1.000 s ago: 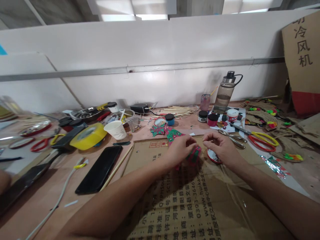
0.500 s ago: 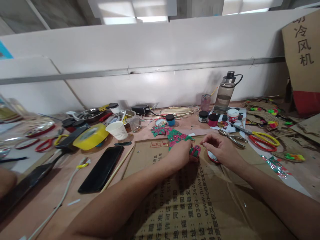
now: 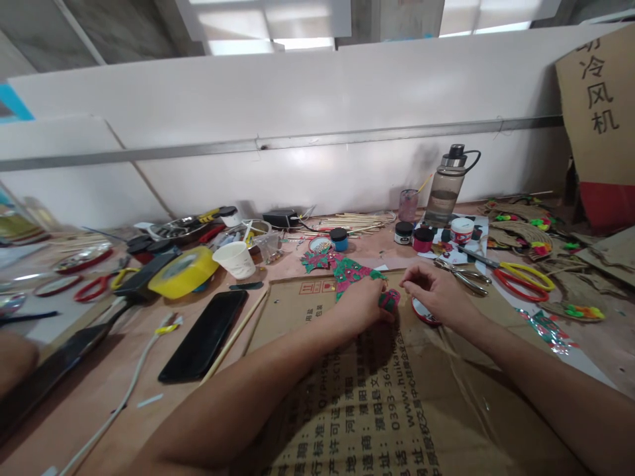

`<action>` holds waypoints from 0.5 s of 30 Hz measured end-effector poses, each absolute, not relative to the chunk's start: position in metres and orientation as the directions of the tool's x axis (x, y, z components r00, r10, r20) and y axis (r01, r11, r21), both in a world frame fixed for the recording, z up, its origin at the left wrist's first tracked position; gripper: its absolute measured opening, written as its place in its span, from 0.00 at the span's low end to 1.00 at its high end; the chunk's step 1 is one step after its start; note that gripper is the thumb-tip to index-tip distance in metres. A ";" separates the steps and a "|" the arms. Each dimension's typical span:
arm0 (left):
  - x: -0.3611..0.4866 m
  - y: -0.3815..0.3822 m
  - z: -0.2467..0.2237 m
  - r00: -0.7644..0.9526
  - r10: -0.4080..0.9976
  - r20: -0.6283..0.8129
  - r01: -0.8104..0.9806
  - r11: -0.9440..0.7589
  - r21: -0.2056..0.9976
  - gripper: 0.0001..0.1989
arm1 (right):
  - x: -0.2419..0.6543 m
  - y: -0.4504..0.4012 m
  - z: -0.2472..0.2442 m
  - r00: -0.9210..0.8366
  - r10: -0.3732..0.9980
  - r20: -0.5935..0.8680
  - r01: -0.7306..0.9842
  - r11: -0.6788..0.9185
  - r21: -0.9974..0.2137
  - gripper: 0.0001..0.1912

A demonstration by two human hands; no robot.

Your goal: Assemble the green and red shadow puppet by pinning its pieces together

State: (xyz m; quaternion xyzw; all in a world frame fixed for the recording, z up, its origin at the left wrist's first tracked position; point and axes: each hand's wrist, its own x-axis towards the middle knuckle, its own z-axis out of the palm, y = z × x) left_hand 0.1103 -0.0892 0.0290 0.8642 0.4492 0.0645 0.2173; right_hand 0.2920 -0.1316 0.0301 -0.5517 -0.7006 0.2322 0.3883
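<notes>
My left hand (image 3: 364,301) is closed around a green and pink painted cutout (image 3: 350,270) dotted with small shiny pieces. One end of the cutout shows beyond my fingers, while its wider part lies toward the back of the cardboard. Just to the right, my right hand (image 3: 430,291) has thumb and forefinger pinched together; whatever they hold is too small to make out. Below that hand is a small red-rimmed round dish (image 3: 425,311), partly covered by it. Both hands are over a flat printed cardboard sheet (image 3: 347,403).
A black phone (image 3: 203,337), paper cup (image 3: 235,260) and yellow tape roll (image 3: 182,271) sit left. Paint jars (image 3: 423,238), a water bottle (image 3: 445,192) and thin sticks (image 3: 354,223) stand or lie behind. Pliers (image 3: 464,274) and scissors (image 3: 520,277) rest right.
The whole view has shifted slightly. Both hands stay in nearly the same places, with the cutout still in my left hand and my right fingers still pinched.
</notes>
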 end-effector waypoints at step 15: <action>0.108 -0.091 0.018 0.583 0.811 -0.056 0.730 -0.492 0.475 0.30 | 0.284 -0.107 0.026 -0.198 0.980 0.035 0.805 0.183 -0.565 0.07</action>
